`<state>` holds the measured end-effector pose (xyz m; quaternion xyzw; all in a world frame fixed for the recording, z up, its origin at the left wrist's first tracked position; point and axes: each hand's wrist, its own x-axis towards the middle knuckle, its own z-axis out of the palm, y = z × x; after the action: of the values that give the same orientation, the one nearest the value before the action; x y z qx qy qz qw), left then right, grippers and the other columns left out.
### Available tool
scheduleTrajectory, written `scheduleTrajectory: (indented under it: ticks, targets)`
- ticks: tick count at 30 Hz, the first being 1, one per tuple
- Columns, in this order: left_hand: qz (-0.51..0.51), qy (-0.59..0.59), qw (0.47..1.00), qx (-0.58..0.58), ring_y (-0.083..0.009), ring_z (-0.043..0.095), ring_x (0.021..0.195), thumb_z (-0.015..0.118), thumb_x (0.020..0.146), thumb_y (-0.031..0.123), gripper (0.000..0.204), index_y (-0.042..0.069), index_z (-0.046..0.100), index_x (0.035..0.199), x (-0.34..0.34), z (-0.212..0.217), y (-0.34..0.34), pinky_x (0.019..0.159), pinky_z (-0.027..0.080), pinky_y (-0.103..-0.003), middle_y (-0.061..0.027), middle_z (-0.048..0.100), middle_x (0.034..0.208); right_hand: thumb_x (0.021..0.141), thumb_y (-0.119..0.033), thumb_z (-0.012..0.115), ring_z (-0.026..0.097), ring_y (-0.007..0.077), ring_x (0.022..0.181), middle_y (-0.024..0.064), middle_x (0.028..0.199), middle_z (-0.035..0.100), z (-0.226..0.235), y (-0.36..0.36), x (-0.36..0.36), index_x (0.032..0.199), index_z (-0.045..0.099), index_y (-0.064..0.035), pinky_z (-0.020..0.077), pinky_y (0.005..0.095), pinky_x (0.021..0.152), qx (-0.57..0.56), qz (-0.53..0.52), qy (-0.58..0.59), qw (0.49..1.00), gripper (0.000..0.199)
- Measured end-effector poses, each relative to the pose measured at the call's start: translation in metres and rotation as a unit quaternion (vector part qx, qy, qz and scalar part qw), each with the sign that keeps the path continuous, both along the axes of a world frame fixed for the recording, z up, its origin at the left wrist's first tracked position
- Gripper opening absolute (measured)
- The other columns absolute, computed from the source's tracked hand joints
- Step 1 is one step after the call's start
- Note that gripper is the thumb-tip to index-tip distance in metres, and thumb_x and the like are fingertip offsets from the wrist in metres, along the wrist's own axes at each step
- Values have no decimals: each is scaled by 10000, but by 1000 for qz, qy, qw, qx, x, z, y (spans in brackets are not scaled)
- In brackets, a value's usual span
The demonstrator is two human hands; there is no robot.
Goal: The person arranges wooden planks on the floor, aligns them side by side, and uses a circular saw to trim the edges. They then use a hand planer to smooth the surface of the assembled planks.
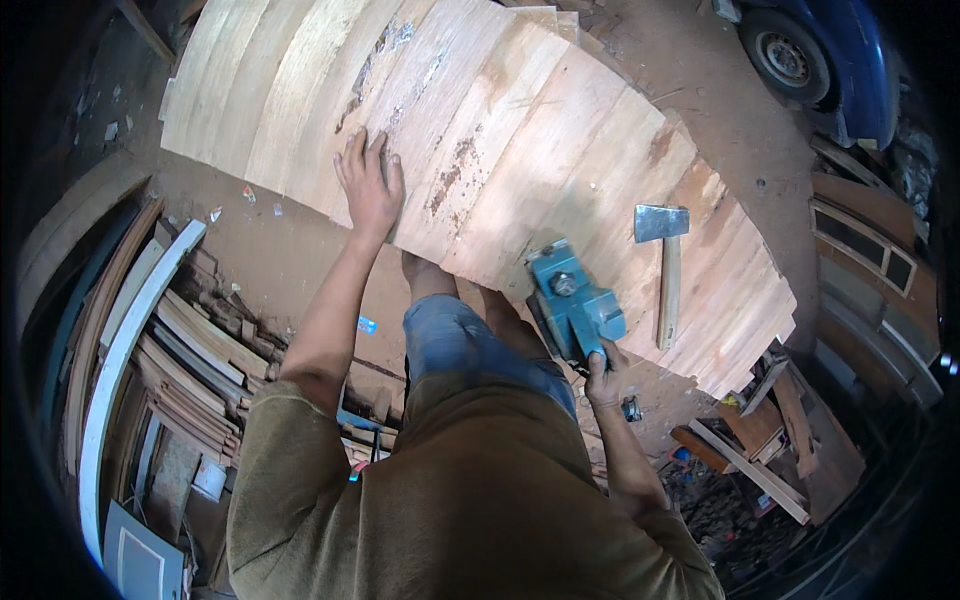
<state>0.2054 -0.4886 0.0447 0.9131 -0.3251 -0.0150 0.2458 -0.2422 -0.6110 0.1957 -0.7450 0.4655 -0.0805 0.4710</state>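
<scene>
A wide panel of pale wooden boards (560, 150) lies before me, with dark rough patches on some boards. My left hand (372, 185) rests flat on its near edge, fingers spread, holding nothing. In my right hand (600, 372) is the rear handle of a teal electric planer (572, 300), which sits at the panel's near edge, partly over it. The fingers wrap round the handle and are partly hidden beneath the tool. Right of the planer, a hatchet (668, 275) with a wooden handle lies on the boards, its metal head pointing away from me.
Stacked timber strips (190, 350) and a long white board (140, 370) stand at the left. Wood offcuts (765, 450) are heaped at the lower right. A blue vehicle (850, 60) with its wheel (785, 60) is at the far right. Framed panels (865, 240) lean along the right side.
</scene>
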Motion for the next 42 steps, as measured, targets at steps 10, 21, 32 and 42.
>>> scheduleTrajectory:
  ticks: [10, 21, 32, 42]
  targets:
    - [-2, -10, 1000, -8, -384, 342, 1419, 597, 955, 256, 440, 88, 539, 1358, -2, -9, 0, 1186, 167, -596, -217, 424, 1470, 973, -331, 589, 681, 240, 869, 195, 973, 720, -24, -50, 156, 1184, 647, 69, 526, 371, 782, 23, 0, -33, 999, 455]
    - [-24, 12, 998, -53, -402, 458, 1301, 615, 946, 223, 354, 36, 622, 1246, -7, 14, -28, 1131, 298, -528, -253, 514, 1369, 911, -266, 698, 689, 242, 882, 191, 970, 699, -11, -28, 130, 1260, 612, 32, 533, 364, 800, 9, 98, -60, 993, 468]
    - [-605, 63, 782, -134, -338, 507, 1263, 690, 839, 196, 435, 82, 609, 1251, -283, 61, -281, 1129, 334, -492, -119, 575, 1334, 973, -271, 618, 583, 116, 640, 66, 741, 620, -9, 69, -119, 1199, 596, 78, 481, 288, 578, 33, -266, -64, 961, 417]
    - [-564, 5, 813, 143, -372, 632, 1053, 634, 926, 319, 366, 27, 554, 1132, -242, 62, -312, 907, 495, -479, -232, 644, 1093, 1019, -299, 570, 491, 75, 566, -17, 682, 531, -15, 90, -149, 1032, 599, 4, 386, 259, 500, 7, -559, -115, 821, 304]
